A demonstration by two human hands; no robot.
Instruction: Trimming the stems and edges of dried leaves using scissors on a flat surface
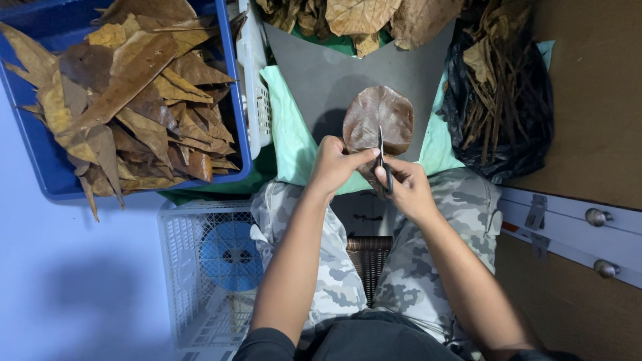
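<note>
A large brown dried leaf [378, 117] is held upright over a grey mat [321, 73]. My left hand [334, 164] pinches the leaf's lower edge. Black scissors [382, 160] sit in my right hand [404, 187], their blades pointing up along the leaf's middle line. Both hands meet just above my knees, which are in camouflage trousers [428, 267].
A blue crate [40, 154] full of dried brown leaves stands at the left. A black bag [528, 127] of leaf stems lies at the right. More leaves [361, 17] are piled at the top. A white basket [180, 281] sits at lower left, a wooden board with knobs [595, 217] at right.
</note>
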